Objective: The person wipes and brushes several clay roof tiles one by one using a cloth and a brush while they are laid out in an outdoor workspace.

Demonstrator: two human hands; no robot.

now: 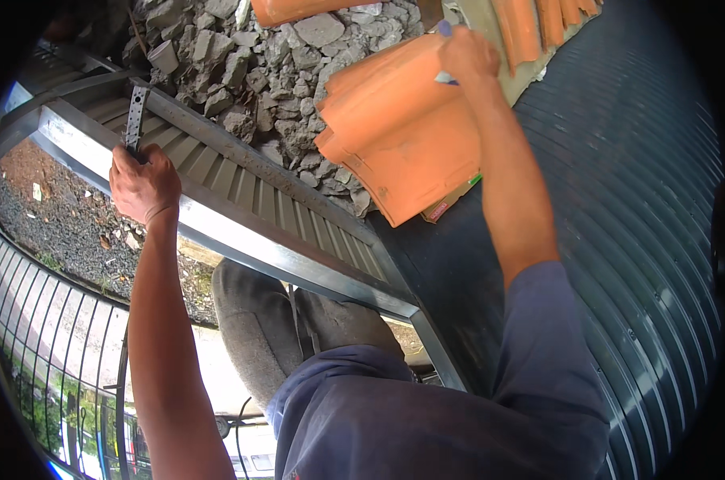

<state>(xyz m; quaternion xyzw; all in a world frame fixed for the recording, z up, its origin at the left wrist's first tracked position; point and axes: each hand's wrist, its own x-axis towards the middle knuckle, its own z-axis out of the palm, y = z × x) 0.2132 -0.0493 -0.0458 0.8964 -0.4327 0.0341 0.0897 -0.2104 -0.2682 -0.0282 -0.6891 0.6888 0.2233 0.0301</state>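
My left hand [146, 186] is closed round the lower end of a perforated metal strip [136, 110], which stands up over the metal frame. My right hand [468, 54] is at the far edge of the orange clay roof tiles [402, 120]. Its fingers are closed on a small blue-and-white object [445, 78], whose ends stick out on either side of the hand; its kind I cannot make out. The tiles lie overlapped, and beneath their near edge a small box [441, 210] partly shows.
A shiny metal beam [242, 237] crosses in front of my legs, beside a ribbed metal panel [218, 172]. Broken concrete rubble [298, 88] lies beyond it. Dark corrugated roofing [618, 208] spreads to the right, with more tiles [538, 28] at the back. Gravel ground and a fence [50, 296] show below left.
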